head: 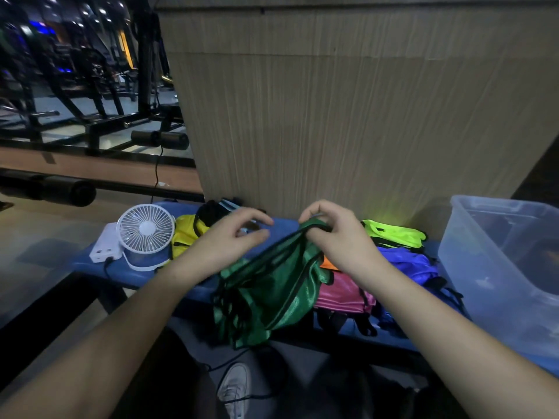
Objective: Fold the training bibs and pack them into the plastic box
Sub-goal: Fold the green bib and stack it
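a person's right hand has its grip closed on the black-trimmed edge of a green bib, lifting it above the blue surface, while the left hand hovers just beside with fingers relaxed and grip open. yellow, neon, pink and purple bibs lie nearby. the clear plastic box stands at right, a white fan at left.
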